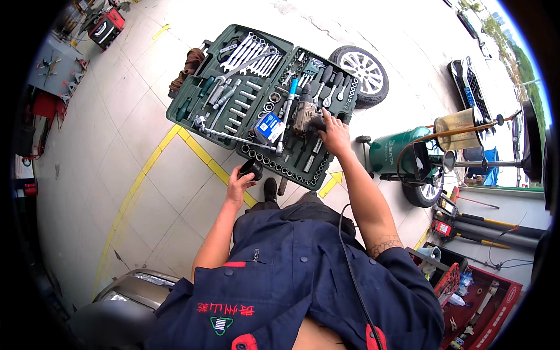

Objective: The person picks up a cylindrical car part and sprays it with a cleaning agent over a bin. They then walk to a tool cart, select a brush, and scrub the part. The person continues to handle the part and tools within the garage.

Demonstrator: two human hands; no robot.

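A dark green tool case (198, 87) lies unfolded in front of me, filled with wrenches, sockets, ratchets and screwdrivers. Below its near edge, my left hand (238, 185) has its fingers closed around a black, round, cup-shaped part (252, 168); its exact kind is unclear. Over the right half of the case, my right hand (335, 135) has its fingers at the handle of a brown-and-black cordless drill (304, 113), which rests on the tools. Left of the drill lie a blue-and-white box (269, 127) and a long bar with a blue section (289, 104).
Behind the case a wheel with a tyre (363, 73) lies on the tiled floor. To the right stands a green tank (392, 153) with hoses, and nearer me a red tool cart (490, 303). A vehicle's bodywork (137, 287) is at lower left.
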